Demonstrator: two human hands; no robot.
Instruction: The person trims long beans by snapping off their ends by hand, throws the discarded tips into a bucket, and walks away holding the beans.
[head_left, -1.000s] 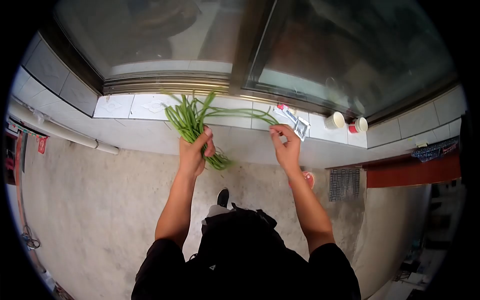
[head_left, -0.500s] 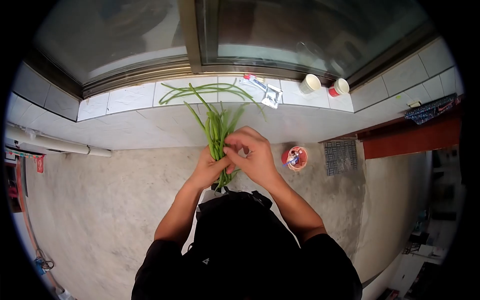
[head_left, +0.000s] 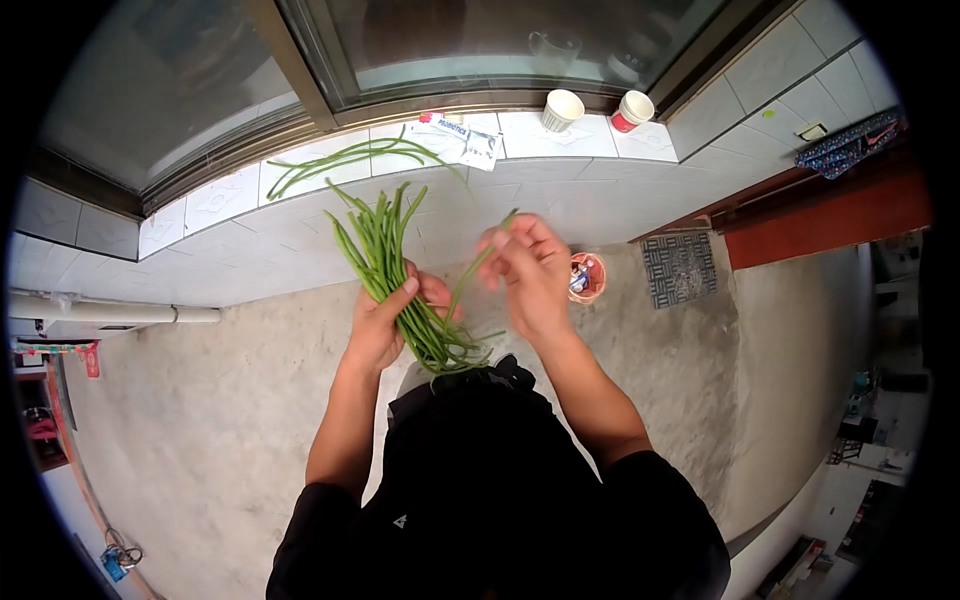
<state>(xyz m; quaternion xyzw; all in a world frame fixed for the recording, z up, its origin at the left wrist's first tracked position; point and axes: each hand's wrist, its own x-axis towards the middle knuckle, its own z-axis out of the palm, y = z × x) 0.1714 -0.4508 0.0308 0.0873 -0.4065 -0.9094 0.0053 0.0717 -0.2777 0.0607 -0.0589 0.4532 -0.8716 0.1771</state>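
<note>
My left hand [head_left: 380, 322] is closed round a bunch of long green beans [head_left: 378, 245], thumb laid across the front. Their tips fan out up and to the left, while the lower ends curl and hang near my waist. To the right of the bunch, my right hand [head_left: 530, 275] pinches a single long bean [head_left: 476, 268], whose tip pokes up past the fingers. That bean slants down toward the bunch; motion blurs the fingertips a little. Several loose long beans [head_left: 345, 155] lie on the white tiled sill ahead of me.
On the sill stand a white paper cup [head_left: 563, 111] and a red-and-white cup [head_left: 633, 112], with an opened sachet [head_left: 460, 138] to their left. A pink bin [head_left: 587, 277] holding litter and a dark mat [head_left: 679, 270] are on the concrete floor. A sliding window [head_left: 320, 70] rises behind the sill.
My right hand has moved away from the bunch to the right, drawing one long bean with it. The left hand has shifted left with the bunch, which now fans wider. The view has turned slightly.
</note>
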